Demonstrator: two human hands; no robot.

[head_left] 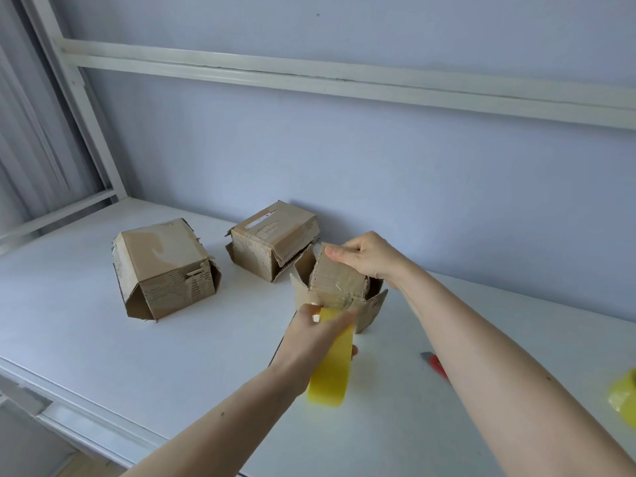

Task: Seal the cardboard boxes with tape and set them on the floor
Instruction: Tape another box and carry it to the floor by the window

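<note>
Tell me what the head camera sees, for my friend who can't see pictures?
A person's right hand holds a small cardboard box on a white table while the left hand pulls a strip of yellow tape from it. Two more worn boxes sit behind, and a red cutter lies at right.

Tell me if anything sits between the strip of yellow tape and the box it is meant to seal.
Nothing visible does. The left hand holds the yellow tape strip right at the near face of the small box, which the right hand grips from above. The other boxes stand off to the left.
</note>
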